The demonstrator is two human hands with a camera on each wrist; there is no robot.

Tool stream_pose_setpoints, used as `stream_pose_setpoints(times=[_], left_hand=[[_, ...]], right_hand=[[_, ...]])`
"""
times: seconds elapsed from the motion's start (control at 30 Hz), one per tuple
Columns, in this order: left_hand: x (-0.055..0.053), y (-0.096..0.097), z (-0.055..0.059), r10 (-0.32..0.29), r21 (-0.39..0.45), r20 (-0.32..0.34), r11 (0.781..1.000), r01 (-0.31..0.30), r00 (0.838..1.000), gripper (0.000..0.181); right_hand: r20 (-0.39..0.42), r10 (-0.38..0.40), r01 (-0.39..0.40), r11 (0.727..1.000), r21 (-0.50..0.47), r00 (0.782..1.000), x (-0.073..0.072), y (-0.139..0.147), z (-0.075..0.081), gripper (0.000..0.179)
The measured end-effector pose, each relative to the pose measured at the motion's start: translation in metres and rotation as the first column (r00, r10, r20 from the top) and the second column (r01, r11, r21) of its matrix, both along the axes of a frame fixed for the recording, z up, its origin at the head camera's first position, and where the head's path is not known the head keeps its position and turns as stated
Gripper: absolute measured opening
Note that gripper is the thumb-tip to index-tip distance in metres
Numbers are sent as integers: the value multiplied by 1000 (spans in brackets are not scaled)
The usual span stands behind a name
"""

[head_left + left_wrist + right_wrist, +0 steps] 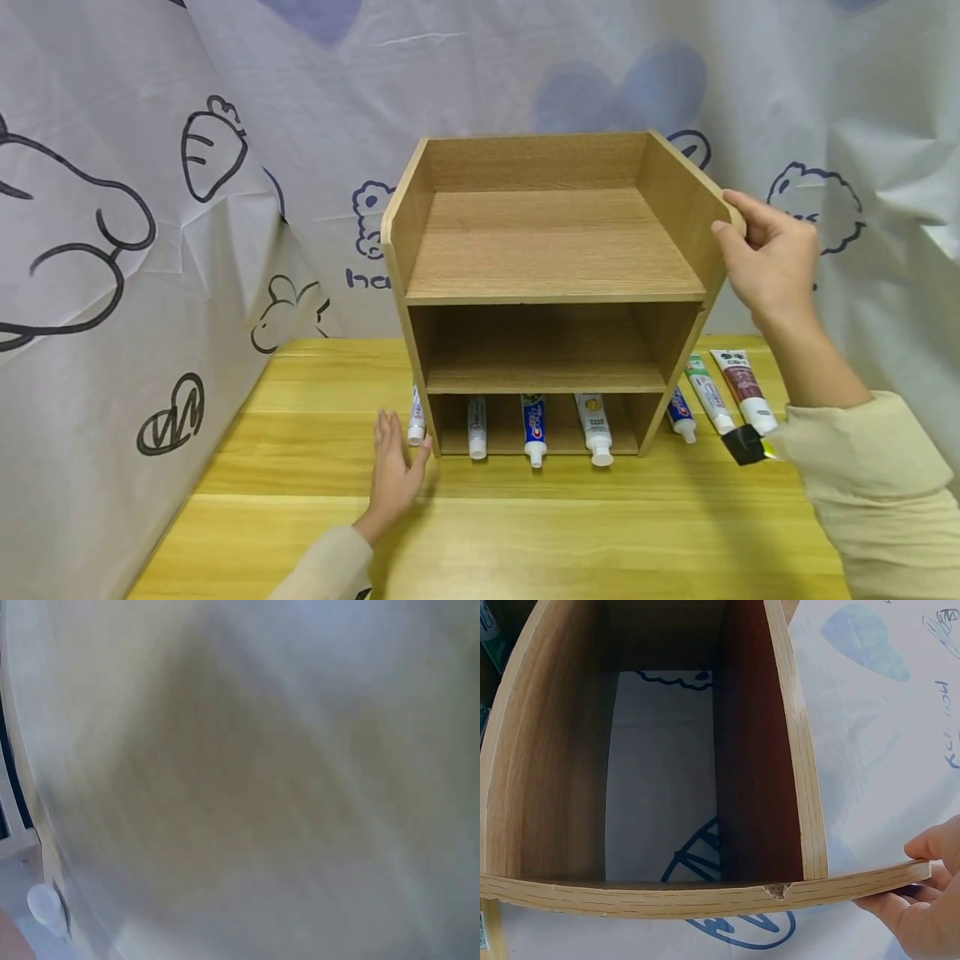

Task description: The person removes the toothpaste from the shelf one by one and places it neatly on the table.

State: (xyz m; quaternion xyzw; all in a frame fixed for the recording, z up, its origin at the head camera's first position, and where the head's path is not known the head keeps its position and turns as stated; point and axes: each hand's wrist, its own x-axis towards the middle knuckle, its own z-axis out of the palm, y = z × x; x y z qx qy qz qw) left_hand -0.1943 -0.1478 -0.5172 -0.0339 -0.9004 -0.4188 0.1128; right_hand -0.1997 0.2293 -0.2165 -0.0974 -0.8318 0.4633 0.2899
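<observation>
A wooden desktop shelf (555, 250) with an upper tray and two openings stands on the table. At its top right corner, my right hand (776, 262) pinches the side panel between thumb and fingers; the right wrist view also shows the grip on the panel (682, 900). My left hand (393, 475), fingers extended, is low beside the shelf's left side. Near those fingers lies a white-capped toothpaste tube (416, 421), partly hidden by the side panel. In the lowest opening, a white tube (477, 429), a blue tube (534, 425) and a yellow-and-white tube (594, 421) point caps forward.
To the right of the shelf lie a blue tube (679, 414), a green-and-white tube (708, 393) and a maroon-and-white tube (742, 385). Behind the wood-grain table (570, 542) hangs a white cloth (465, 75) with drawings. Blurred pale fabric fills most of the left wrist view.
</observation>
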Motion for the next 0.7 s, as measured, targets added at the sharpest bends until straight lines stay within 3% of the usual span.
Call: stream_pose_setpoints(times=[0.7], left_hand=[[39, 32, -7, -66, -24, 131, 997, 69, 989, 101]], right_hand=[[9, -14, 14, 1000, -4, 1000, 0, 0, 0, 40]])
